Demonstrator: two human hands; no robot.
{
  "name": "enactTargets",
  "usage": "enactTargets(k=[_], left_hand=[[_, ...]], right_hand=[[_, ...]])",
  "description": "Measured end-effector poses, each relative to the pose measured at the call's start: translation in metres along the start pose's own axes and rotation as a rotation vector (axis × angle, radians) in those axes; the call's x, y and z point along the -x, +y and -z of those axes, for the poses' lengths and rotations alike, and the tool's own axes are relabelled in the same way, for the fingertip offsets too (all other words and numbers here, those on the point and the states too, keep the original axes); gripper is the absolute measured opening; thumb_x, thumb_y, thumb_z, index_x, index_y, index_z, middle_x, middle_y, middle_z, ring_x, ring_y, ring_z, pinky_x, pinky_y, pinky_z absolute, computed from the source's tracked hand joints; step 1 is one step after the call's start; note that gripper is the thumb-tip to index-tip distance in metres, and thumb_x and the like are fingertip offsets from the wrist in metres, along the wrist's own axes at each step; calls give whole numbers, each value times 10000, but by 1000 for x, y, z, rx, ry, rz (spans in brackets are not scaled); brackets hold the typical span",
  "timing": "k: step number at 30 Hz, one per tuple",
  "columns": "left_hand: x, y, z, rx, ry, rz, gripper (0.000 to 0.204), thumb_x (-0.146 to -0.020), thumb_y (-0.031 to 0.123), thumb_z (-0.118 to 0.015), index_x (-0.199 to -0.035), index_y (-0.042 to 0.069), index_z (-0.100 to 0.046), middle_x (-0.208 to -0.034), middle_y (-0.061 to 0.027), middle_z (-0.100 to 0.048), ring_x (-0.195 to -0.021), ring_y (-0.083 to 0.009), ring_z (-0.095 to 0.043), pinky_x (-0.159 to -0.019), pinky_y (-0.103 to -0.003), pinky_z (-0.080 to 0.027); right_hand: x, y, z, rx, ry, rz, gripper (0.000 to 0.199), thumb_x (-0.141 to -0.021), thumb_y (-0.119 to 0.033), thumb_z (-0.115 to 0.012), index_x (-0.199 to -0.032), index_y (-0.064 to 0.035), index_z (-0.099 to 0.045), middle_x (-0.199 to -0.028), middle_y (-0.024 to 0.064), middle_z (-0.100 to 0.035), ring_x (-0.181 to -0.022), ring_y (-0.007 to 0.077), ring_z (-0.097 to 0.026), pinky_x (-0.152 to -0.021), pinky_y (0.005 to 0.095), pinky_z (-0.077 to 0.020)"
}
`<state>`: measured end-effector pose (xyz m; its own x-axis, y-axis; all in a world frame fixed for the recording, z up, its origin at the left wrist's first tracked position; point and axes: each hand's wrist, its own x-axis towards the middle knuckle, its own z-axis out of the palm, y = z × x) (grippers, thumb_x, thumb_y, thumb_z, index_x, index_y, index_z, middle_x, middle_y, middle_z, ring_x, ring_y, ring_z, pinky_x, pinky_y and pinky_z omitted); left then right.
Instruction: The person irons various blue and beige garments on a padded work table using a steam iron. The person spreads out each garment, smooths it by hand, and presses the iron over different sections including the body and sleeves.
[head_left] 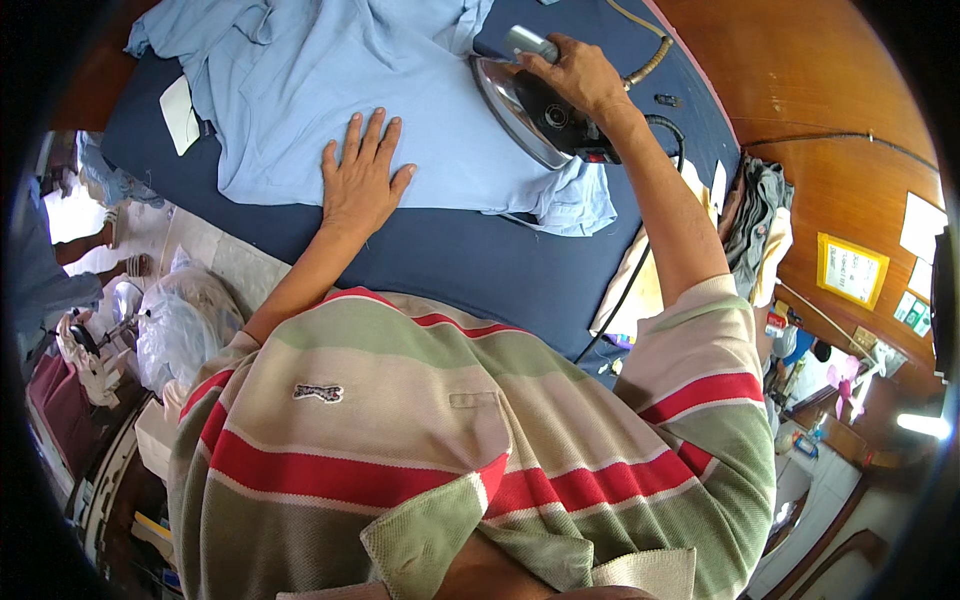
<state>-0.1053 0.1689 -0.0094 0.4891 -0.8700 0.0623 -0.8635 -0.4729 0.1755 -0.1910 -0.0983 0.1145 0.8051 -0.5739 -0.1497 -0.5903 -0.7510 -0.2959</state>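
A light blue shirt [290,110] lies spread over a dark navy cloth-covered ironing table [430,250]. My left hand [362,180] rests flat on the shirt near its front edge, fingers spread. At the right, my right hand [580,75] is wrapped round the grey handle of an iron [545,115]. The iron lies on the right part of the shirt, its curved metal edge toward my left hand. Just below the iron, a crumpled part of the shirt bunches up near the table's front. My right palm is hidden.
A black cord [630,285] hangs from the iron over the table's right edge. Folded garments [757,220] sit beyond that edge, near a wooden wall [800,80]. A white card [180,116] lies at the left. Plastic bags [190,315] stand on the floor; another person's legs show far left.
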Motion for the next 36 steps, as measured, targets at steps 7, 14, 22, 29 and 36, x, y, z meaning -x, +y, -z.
enactTargets(k=[7,14,22,29,36], left_hand=[[2,-3,1,32,-10,-22,594,-881,408,-478,-1391,141,-332,-1464,-71,-271,-1352,-267,-221,-1002,-507,-213],[4,-6,6,65,-47,-13,595,-880,400,-480,-1392,137,-329,-1468,-66,-265,-1362,-266,-199,-1021,-527,-200],[-53,2,17,278,200,-100,425,-893,266,-480,-1307,169,-462,-1274,-46,-475,-1155,-227,-443,-955,-475,-261],[-195,-6,-19,127,153,-269,204,-876,251,-506,-1060,184,-563,-1011,-4,-563,-1003,-202,-533,-891,-411,-334],[-203,-7,-29,297,236,-313,141,-865,253,-527,-975,168,-554,-956,-4,-571,-974,-206,-548,-879,-397,-353]], right_hand=[[17,11,2,4,-31,2,588,-756,-553,-579,-1057,-50,-626,-849,204,-657,-785,362,-647,-755,401,-512],[54,-12,-5,130,-208,188,551,-779,-518,-601,-1031,-29,-621,-790,212,-655,-765,354,-656,-715,383,-524],[24,-14,-1,8,-26,13,548,-781,-547,-568,-1032,-65,-633,-817,190,-661,-759,344,-652,-725,413,-514],[29,-24,-9,38,-57,124,580,-759,-568,-577,-1014,-51,-645,-743,182,-658,-748,353,-646,-715,421,-515],[11,-19,4,-53,57,-72,537,-781,-524,-560,-976,-31,-642,-822,198,-656,-796,349,-642,-732,417,-505]])
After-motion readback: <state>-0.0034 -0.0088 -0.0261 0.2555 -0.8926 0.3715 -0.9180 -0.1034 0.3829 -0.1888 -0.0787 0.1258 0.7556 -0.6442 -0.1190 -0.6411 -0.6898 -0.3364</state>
